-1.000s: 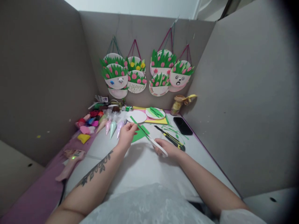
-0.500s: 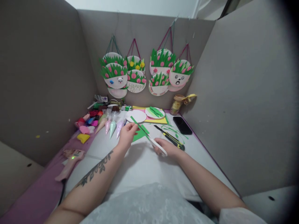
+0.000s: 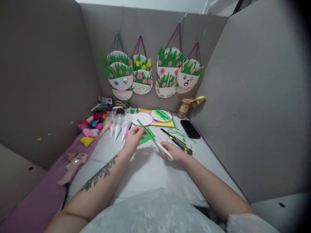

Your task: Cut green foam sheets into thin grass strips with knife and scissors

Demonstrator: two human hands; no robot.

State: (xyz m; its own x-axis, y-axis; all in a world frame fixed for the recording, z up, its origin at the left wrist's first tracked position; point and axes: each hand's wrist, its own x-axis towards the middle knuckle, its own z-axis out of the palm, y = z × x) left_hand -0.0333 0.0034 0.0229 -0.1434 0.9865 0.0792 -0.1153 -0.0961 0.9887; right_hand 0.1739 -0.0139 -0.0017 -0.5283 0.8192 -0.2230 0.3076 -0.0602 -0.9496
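Observation:
My left hand pinches a piece of green paper with a long strip rising from it toward the back. My right hand is closed round white-handled scissors, whose blades reach into the green paper just right of my left fingers. Both hands hover over the white table top in front of me.
A utility knife, green scraps and a black phone lie to the right. White paper plates, yellow paper and a jar sit at the back. Clay lumps and piping bags lie left; decorated plates hang on the cardboard wall.
The hands hold the same paper and scissors in nearly the same place; the view has tilted slightly, shifting everything a little upward.

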